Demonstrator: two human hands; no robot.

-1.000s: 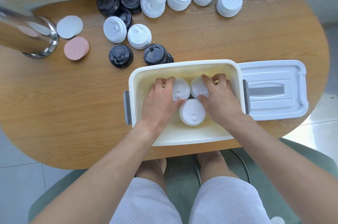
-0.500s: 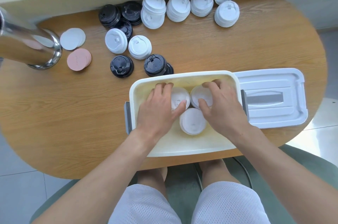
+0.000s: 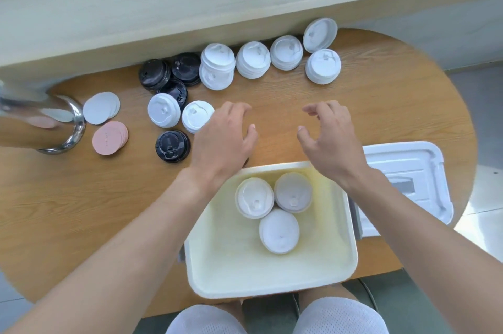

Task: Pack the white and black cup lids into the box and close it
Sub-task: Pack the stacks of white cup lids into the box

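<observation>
Oval woodgrain table [image 3: 381,104]; smooth box [image 3: 272,276] holds seemingly three round lids [image 3: 279,231].

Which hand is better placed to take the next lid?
Probably the left hand: it hovers right beside the loose white lid and black lid. The right hand is over bare table.

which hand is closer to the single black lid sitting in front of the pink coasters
Left. The left hand hovers just right of the black lid, almost beside it. The right hand is well off to the right, above the box's far edge.
</observation>
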